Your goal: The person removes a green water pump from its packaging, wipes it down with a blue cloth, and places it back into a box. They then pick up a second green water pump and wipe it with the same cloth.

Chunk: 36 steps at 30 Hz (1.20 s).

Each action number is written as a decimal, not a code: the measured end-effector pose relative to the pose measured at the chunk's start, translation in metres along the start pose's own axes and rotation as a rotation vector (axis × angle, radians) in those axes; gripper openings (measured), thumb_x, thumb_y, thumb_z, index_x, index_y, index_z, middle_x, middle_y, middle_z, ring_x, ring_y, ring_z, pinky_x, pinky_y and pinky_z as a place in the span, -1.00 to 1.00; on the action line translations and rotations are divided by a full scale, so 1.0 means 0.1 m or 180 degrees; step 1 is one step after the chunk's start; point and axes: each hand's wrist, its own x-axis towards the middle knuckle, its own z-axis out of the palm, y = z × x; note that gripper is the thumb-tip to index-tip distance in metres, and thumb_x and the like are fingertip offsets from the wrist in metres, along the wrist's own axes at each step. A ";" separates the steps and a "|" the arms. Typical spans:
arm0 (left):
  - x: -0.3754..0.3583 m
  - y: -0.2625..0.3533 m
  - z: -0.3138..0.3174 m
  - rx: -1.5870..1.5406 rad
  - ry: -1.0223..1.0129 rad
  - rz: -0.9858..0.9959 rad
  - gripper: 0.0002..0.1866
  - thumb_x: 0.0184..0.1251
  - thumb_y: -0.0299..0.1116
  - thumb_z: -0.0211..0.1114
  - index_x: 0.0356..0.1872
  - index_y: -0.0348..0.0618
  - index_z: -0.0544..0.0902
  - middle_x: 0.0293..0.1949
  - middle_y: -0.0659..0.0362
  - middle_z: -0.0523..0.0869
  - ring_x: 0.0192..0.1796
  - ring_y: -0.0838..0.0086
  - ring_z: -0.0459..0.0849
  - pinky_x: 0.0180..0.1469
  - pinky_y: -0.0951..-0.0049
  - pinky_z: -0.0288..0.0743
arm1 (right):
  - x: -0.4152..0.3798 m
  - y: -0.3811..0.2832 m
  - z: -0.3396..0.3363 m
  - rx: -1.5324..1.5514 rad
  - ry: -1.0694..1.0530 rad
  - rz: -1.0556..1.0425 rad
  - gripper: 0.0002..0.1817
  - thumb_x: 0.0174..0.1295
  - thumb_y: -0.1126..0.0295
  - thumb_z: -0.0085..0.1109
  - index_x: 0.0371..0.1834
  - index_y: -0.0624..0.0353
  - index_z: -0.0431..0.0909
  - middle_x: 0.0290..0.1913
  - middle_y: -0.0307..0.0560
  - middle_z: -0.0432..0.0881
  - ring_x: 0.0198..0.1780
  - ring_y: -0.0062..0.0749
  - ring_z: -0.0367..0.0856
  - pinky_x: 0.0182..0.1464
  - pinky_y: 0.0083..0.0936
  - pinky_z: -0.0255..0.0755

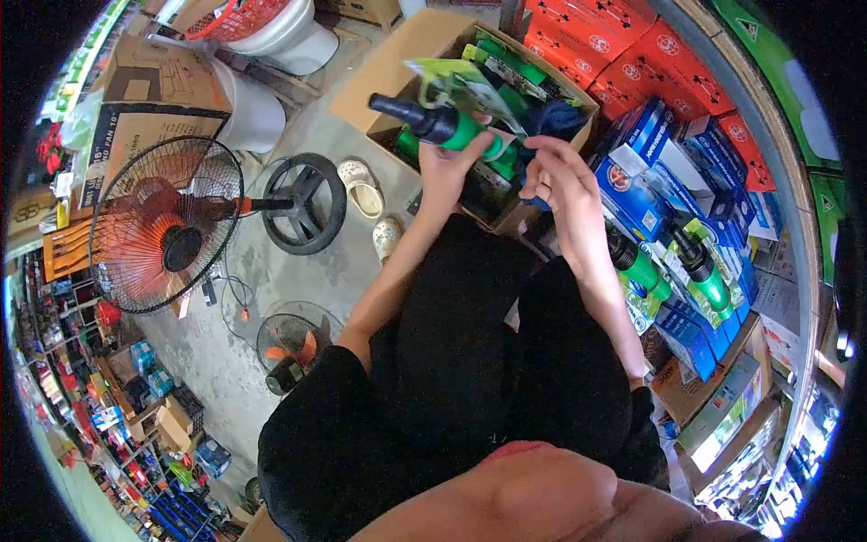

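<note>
My left hand (449,172) is wrapped round a green-and-black tool (424,119) with a tapered black nozzle, still on its printed card (483,86). The nozzle points to the upper left, and its exact kind I cannot tell. Close beside the card is my right hand (569,185), fingers apart and slightly bent, with nothing in it. Both hands are above an open cardboard box (384,81), which contains several similar green-and-black packs (519,59) and a dark blue bundle (555,119).
Two more green-and-black tools (709,280) lie on blue boxes (668,172) at right. Red cartons (664,68) are stacked behind. On the left stands a fan (172,230) with a round base (307,203), near a pair of clogs (364,194). A smaller fan (293,339) sits on the floor.
</note>
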 end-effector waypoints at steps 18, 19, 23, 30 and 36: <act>-0.10 -0.03 -0.13 -0.0872 -0.0062 -0.0290 -0.51 0.37 -0.11 0.19 0.07 -0.36 0.40 -0.08 -0.04 0.63 -0.04 0.13 0.67 0.02 0.14 0.57 | 0.17 0.29 0.15 -0.2807 0.0420 -0.1680 -0.32 -0.17 0.41 0.51 0.11 0.11 0.41 -0.07 -0.01 0.46 0.01 -0.13 0.49 0.04 -0.33 0.46; -0.10 -0.04 -0.14 -0.0711 0.0030 -0.0305 -0.51 0.37 -0.11 0.18 0.08 -0.35 0.39 -0.08 -0.04 0.63 -0.05 0.15 0.67 0.01 0.16 0.58 | 0.18 0.27 0.16 -0.3108 0.0183 -0.2011 -0.41 -0.16 0.45 0.49 0.03 0.11 0.50 -0.08 -0.01 0.46 -0.01 -0.13 0.49 0.03 -0.32 0.46; -0.08 -0.02 -0.10 -0.0693 0.0165 -0.0158 -0.52 0.39 -0.11 0.17 0.07 -0.34 0.39 -0.07 -0.05 0.63 -0.08 0.19 0.68 -0.06 0.18 0.61 | 0.20 0.27 0.14 -0.3111 0.0322 -0.2011 -0.54 -0.14 0.54 0.42 -0.08 0.12 0.56 -0.11 -0.03 0.47 -0.10 -0.20 0.55 -0.01 -0.37 0.48; -0.06 0.00 -0.06 -0.1031 0.0873 -0.0068 -0.57 0.40 -0.11 0.13 0.01 -0.30 0.37 -0.21 -0.02 0.63 -0.22 0.12 0.71 -0.22 0.17 0.64 | 0.20 0.31 0.00 -0.2628 0.0482 -0.1427 -0.55 -0.10 0.52 0.45 -0.07 0.16 0.55 -0.13 -0.09 0.50 -0.25 -0.44 0.62 -0.08 -0.47 0.52; -0.11 0.02 -0.19 -0.1433 0.0823 -0.0452 -0.42 0.38 0.16 -0.09 0.02 -0.25 0.35 -0.48 0.07 0.53 -0.59 0.26 0.57 -0.42 0.19 0.60 | 0.18 0.25 0.03 -0.2057 0.0554 -0.1194 -0.50 0.00 0.44 0.43 0.06 0.20 0.52 -0.11 -0.04 0.59 -0.12 -0.39 0.64 0.06 -0.42 0.50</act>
